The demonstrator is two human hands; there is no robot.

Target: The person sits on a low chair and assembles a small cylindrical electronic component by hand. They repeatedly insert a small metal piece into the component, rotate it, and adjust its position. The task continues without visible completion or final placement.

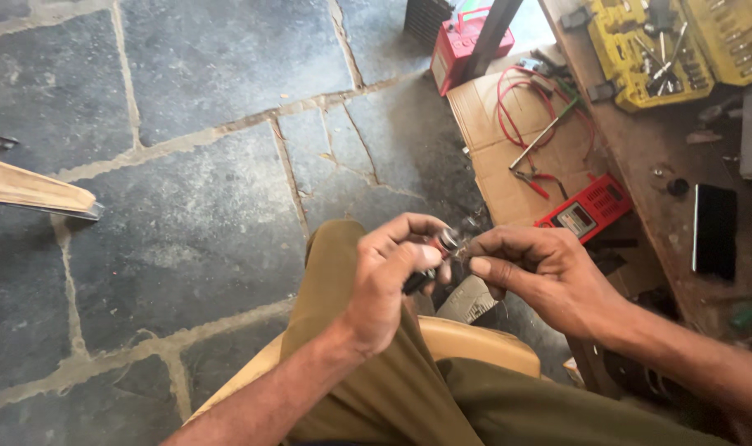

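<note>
Left hand is raised over the person's lap, fingers curled tight around a small dark tool with a round metal tip, thumb pressed along it. Right hand comes in from the right, thumb and forefinger pinched narrow on something tiny at that metal tip; what exactly it pinches is too small to tell. Both hands meet at centre frame, fingertips touching or nearly so, forearms angled in from the near edge.

Person sits on a tan seat, olive trousers with one knee pointing away. Floor is dark stone slabs with pale joints. Flattened cardboard lies far right on the floor, with red wire, red-handled pliers and a red meter on it. Red box further off. Wooden bench on the right carries a yellow socket set and a black phone. Wood plank at left edge.
</note>
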